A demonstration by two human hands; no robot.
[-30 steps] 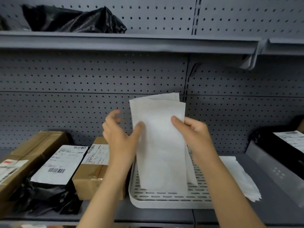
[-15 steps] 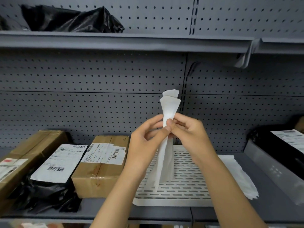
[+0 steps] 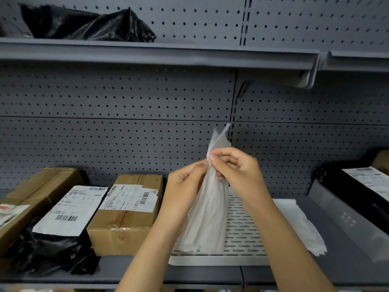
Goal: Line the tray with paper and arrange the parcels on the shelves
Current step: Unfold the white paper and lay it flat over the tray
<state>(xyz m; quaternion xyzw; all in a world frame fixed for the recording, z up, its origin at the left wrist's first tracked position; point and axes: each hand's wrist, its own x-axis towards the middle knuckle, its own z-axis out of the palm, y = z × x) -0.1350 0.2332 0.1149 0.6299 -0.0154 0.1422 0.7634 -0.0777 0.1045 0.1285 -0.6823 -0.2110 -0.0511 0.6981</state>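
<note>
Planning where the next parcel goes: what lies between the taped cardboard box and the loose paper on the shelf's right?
In the head view, the white slotted tray lies between the cardboard box and the loose paper.

Single head-worn view, close, facing the shelf straight on, angled slightly downward

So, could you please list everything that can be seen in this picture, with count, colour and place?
paper sheet: one, white, held upright over the tray
tray: one, white, slotted, on the lower shelf
spare paper: a small pile, white, right of the tray
cardboard boxes: two, brown, labelled, left of the tray
black bag parcel: one, white label, between the boxes
upper black bag: one, top shelf, left
right black parcel: one, labelled, far right
shelving: grey, perforated back
left hand: pinching the paper
right hand: pinching the paper near its top
</note>
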